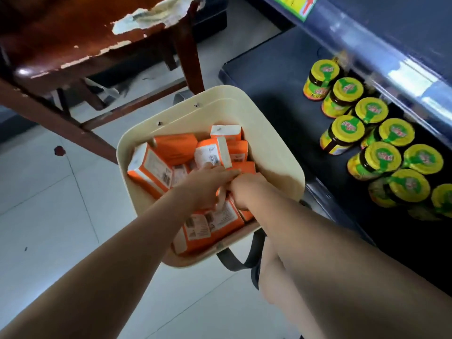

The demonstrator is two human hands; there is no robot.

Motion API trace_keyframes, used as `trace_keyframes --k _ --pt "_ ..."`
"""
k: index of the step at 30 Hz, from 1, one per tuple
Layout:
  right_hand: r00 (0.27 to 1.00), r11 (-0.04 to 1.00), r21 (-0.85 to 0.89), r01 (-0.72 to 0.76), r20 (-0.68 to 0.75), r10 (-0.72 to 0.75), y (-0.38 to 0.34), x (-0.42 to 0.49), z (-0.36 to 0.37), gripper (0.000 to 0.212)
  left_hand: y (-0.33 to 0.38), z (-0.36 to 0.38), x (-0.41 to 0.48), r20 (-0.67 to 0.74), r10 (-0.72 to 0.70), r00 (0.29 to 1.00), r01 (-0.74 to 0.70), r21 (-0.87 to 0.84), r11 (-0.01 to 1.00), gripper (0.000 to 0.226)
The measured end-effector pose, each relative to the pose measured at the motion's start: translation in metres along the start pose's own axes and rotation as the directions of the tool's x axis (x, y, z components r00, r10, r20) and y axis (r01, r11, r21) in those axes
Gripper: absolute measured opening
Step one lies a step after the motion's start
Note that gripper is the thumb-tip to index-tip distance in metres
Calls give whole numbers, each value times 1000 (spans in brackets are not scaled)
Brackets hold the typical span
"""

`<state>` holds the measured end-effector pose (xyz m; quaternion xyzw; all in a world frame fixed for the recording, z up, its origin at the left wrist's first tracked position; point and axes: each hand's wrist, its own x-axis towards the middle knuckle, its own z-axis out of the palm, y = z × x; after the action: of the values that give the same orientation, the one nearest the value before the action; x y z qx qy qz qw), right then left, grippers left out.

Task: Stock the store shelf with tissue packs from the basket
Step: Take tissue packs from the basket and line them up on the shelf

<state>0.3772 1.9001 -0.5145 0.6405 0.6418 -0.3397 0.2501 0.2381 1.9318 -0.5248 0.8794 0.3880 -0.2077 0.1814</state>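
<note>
A cream basket [274,152] with dark handles stands on the floor and holds several orange-and-white tissue packs [151,167]. Both my hands reach into its middle. My left hand [205,187] lies over the packs with its fingers stretched to the right, touching them. My right hand [247,189] is curled downward among the packs right beside the left hand; its fingers are hidden, seemingly gripping a tissue pack [242,167]. The dark store shelf [281,69] is to the right of the basket.
Several yellow-lidded jars [367,133] stand in rows on the right part of the shelf, under an upper shelf rail [381,59]. A worn brown wooden chair [93,45] stands behind the basket on the left. My bare knee [276,277] is next to the basket handle.
</note>
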Motion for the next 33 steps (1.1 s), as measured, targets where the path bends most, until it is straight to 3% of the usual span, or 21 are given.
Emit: trace_keyframes --k 3,6,9,13,15,18,22,25,27,29,31,33 --pt "994 992 -126 5 -111 -19 2 -11 2 58 3 -12 5 28 -20 999 16 136 991 90" --pt "984 981 165 -106 -125 128 1 -15 -13 47 -1 -26 3 91 -73 993 57 166 984 35" --pt "970 968 235 -86 -204 136 8 -30 -35 24 -10 -42 -11 -37 -154 987 153 -49 987 39" --pt "870 976 217 21 -485 89 31 -67 -71 33 -23 -72 -52 -336 -344 877 254 -285 924 40" --pt "853 956 291 32 -507 125 38 -87 -92 41 -28 -79 -75 -376 -479 793 267 -492 828 44" --pt "808 878 470 95 -551 208 40 -119 -114 37 -24 -90 -111 -380 -568 730 77 -780 621 36" --pt "697 556 770 312 -583 417 40 -154 -114 24 2 -105 -148 -235 -639 732 -118 -968 221 29" --pt "689 151 857 492 -489 534 41 -186 -102 17 21 -118 -165 -166 -649 742 -224 -974 -7 26" --pt "727 -118 813 570 -433 533 48 -212 -99 13 40 -131 -170 -173 -599 782 -279 -956 -88 28" --pt "740 -302 715 631 -438 510 59 -239 -97 13 63 -145 -172 -205 -561 802 -330 -935 -130 23" --pt "705 -401 594 698 -468 533 72 -269 -94 20 87 -160 -173 -256 -523 813 -382 -912 -147 19" --pt "638 -373 531 761 -506 581 87 -303 -92 16 113 -177 -173 -302 -478 825 -407 -904 -132 22"
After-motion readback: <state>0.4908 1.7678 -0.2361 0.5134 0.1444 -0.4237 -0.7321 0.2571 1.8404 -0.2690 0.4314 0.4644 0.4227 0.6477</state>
